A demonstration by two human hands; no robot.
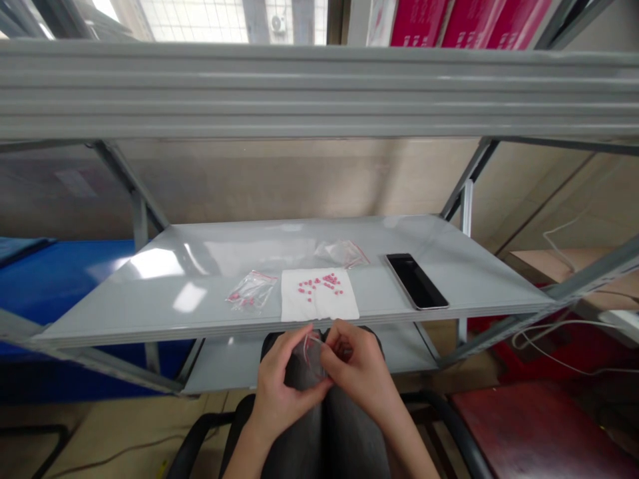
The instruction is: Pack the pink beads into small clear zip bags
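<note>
Storeroom or workshop, grey metal shelving (319,86), pink boxes (469,20) above

A grey metal shelf (424,233) stood against a plain beige wall (279,179), its upper beam (319,86) crossing the view. Daylight came through a gridded window (200,20) above and glared on the shelf. Blue sheeting (60,279) lay at left, white cables (559,346) and a red surface (529,432) at right, over a tan floor (114,432).

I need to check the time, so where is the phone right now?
The black phone lies flat on the grey shelf, toward its right front corner, just right of the white paper with the small pink pieces.
</note>
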